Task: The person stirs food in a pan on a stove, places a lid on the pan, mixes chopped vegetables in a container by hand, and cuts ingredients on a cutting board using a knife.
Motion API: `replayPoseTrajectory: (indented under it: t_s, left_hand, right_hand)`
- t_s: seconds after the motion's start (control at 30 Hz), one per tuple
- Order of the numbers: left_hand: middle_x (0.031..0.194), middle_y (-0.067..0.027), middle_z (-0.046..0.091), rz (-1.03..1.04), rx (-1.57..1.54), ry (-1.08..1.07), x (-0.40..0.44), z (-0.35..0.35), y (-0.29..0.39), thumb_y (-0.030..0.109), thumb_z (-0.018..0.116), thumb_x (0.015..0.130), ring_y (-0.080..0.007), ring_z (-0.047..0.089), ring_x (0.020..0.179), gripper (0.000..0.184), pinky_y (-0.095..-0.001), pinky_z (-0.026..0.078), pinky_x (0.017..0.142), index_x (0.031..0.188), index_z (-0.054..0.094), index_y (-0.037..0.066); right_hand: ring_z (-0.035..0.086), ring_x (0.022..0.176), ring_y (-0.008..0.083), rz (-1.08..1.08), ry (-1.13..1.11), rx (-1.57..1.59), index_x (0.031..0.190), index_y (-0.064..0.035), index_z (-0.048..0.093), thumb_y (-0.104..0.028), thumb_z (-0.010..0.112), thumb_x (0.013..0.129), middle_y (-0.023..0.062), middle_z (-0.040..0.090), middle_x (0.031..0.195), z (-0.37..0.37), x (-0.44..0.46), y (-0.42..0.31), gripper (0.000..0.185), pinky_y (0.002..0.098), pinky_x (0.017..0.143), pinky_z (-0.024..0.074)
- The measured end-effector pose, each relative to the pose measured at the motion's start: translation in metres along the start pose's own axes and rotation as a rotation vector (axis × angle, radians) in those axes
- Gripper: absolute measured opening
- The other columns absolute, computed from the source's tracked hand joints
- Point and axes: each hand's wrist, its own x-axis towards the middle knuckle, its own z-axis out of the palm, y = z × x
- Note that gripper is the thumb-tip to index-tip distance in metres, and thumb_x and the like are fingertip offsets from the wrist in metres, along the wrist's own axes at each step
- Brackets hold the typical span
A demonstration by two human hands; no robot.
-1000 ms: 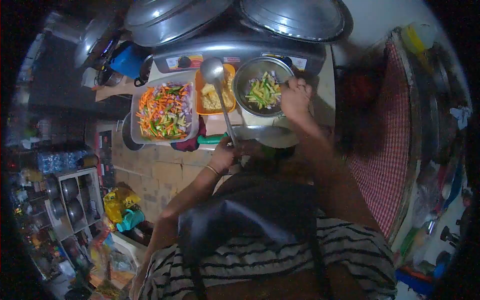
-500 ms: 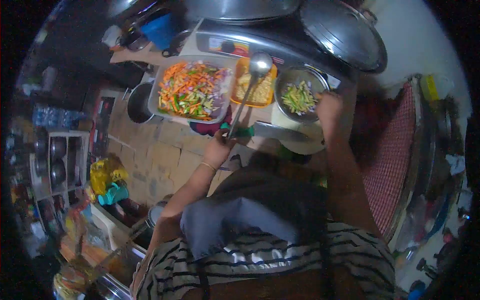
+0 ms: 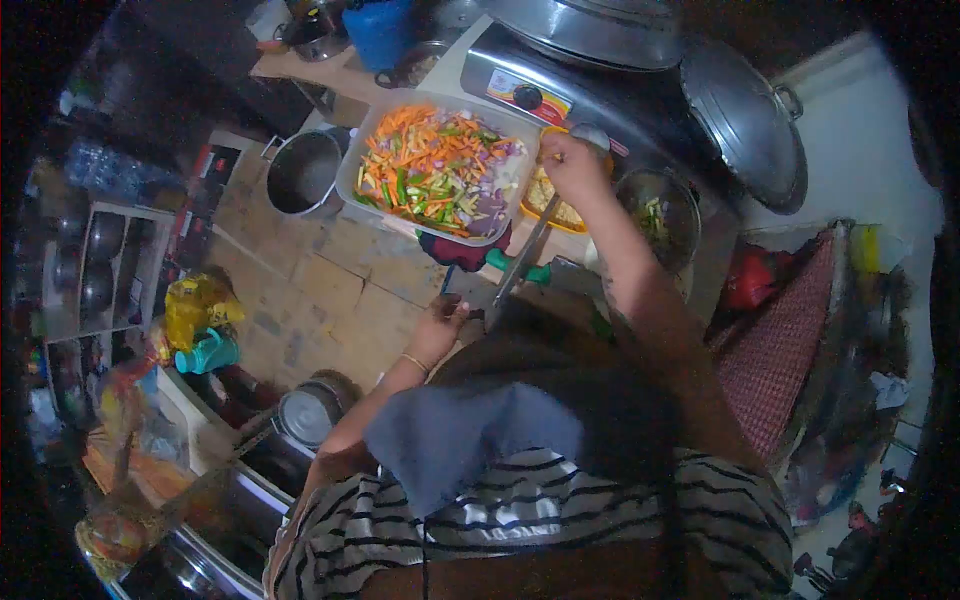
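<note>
Curling, left hand point(image 3: 444, 318) and right hand point(image 3: 573, 168) flank ladle point(image 3: 538, 232).

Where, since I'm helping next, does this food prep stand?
Chopping looks largely done: cut vegetables lie heaped in the tub, and more are in the round bowl. In hand: the right hand is over the orange container; its grip is unclear. Probably left: combining and cooking, as tub, container and bowl hold separate portions.
</note>
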Motion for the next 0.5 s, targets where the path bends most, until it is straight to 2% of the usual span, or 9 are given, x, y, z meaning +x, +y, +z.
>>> replayPoseTrajectory:
  t_s: [0.03,0.13,0.23,0.27,0.3,0.37,0.4,0.47,0.5]
  left_hand:
    - [0.112,-0.0224,0.070,0.029,0.059,0.007,-0.001,-0.004,0.000,0.034,0.066,0.097,-0.0336,0.069,0.105,0.046,-0.0399,0.054,0.089,0.123,0.060,-0.003]
    - [0.115,-0.0227,0.069,0.090,0.228,-0.004,-0.005,-0.013,0.010,0.033,0.066,0.097,-0.0351,0.068,0.107,0.044,-0.0402,0.053,0.089,0.123,0.060,-0.002]
    - [0.116,-0.0217,0.068,0.125,0.293,-0.064,-0.002,-0.012,0.033,0.031,0.066,0.097,-0.0349,0.067,0.107,0.042,-0.0404,0.053,0.090,0.123,0.059,0.000]
    - [0.116,-0.0201,0.069,0.156,0.269,-0.086,0.001,-0.008,0.037,0.032,0.065,0.097,-0.0334,0.068,0.107,0.042,-0.0403,0.053,0.090,0.124,0.059,0.001]
    - [0.116,-0.0184,0.069,0.185,0.245,-0.108,0.003,-0.003,0.041,0.032,0.065,0.097,-0.0318,0.068,0.106,0.042,-0.0401,0.052,0.091,0.125,0.058,0.002]
    - [0.116,-0.0144,0.069,0.216,0.007,-0.166,0.006,0.011,0.063,0.032,0.065,0.097,-0.0268,0.067,0.105,0.042,-0.0387,0.051,0.092,0.127,0.057,0.003]
    - [0.115,-0.0124,0.069,0.229,-0.108,-0.195,0.007,0.015,0.076,0.032,0.065,0.097,-0.0243,0.067,0.104,0.043,-0.0379,0.050,0.093,0.128,0.056,0.004]
    - [0.116,-0.0103,0.067,0.126,-0.120,-0.379,0.016,0.015,0.097,0.030,0.065,0.098,-0.0205,0.064,0.106,0.042,-0.0365,0.049,0.093,0.131,0.055,0.006]
    - [0.116,-0.0099,0.067,0.075,-0.203,-0.427,0.016,0.018,0.107,0.028,0.065,0.097,-0.0199,0.063,0.107,0.042,-0.0359,0.049,0.093,0.131,0.054,0.006]
  right_hand:
    - [0.069,0.100,0.0286,0.045,0.012,-0.197,0.113,-0.0089,0.072,-0.011,0.068,0.084,0.0110,0.072,0.111,-0.005,-0.001,-0.011,0.030,0.0390,0.087,0.0542]
    - [0.066,0.106,0.0338,0.013,-0.189,-0.732,0.110,-0.0139,0.075,-0.014,0.063,0.082,0.0108,0.071,0.112,0.029,0.030,0.056,0.030,0.0475,0.090,0.0513]
    - [0.062,0.112,0.0290,-0.135,-0.195,-1.105,0.107,-0.0165,0.076,-0.019,0.063,0.082,0.0077,0.070,0.109,0.047,0.034,0.062,0.029,0.0496,0.091,0.0474]
    - [0.056,0.117,0.0286,-0.120,-0.213,-1.145,0.105,-0.0182,0.077,-0.021,0.063,0.083,0.0068,0.068,0.112,0.057,0.041,0.068,0.026,0.0507,0.092,0.0419]
    - [0.056,0.119,0.0288,-0.129,-0.213,-1.196,0.107,-0.0184,0.076,-0.021,0.062,0.085,0.0070,0.067,0.116,0.065,0.045,0.072,0.027,0.0507,0.094,0.0405]
    - [0.054,0.121,0.0293,-0.146,-0.217,-1.292,0.110,-0.0187,0.075,-0.020,0.059,0.087,0.0073,0.064,0.123,0.079,0.049,0.075,0.028,0.0506,0.096,0.0377]
    - [0.053,0.122,0.0293,-0.086,-0.219,-1.282,0.111,-0.0189,0.075,-0.020,0.058,0.088,0.0074,0.063,0.124,0.084,0.054,0.075,0.029,0.0504,0.096,0.0366]
    - [0.051,0.124,0.0293,0.044,-0.226,-1.261,0.113,-0.0192,0.074,-0.020,0.056,0.090,0.0076,0.062,0.125,0.086,0.062,0.074,0.030,0.0501,0.097,0.0346]
    - [0.051,0.124,0.0293,0.023,-0.224,-1.237,0.114,-0.0199,0.074,-0.020,0.056,0.090,0.0076,0.062,0.125,0.084,0.060,0.074,0.030,0.0503,0.097,0.0348]
